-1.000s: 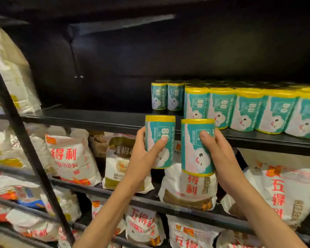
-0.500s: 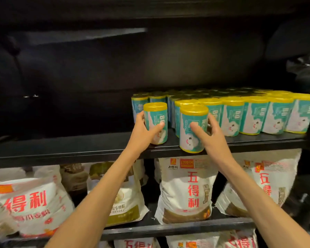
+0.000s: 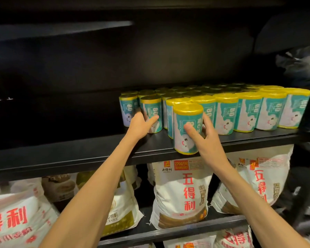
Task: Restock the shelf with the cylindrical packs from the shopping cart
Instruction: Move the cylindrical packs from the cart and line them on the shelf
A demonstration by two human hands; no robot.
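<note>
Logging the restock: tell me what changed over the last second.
Both hands carried their cylindrical packs up from in front of the flour bags onto the black shelf. The left hand pushed its pack in beside the rows; the right hand set its pack at the front edge. Both grips stayed on; the stocked rows did not move.

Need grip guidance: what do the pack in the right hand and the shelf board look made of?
Pack: seemingly glossy plastic film, crinkled and glinting at its yellow top, so likely soft.
Shelf board: apparently black painted metal, smooth, with a thin folded front lip.
</note>
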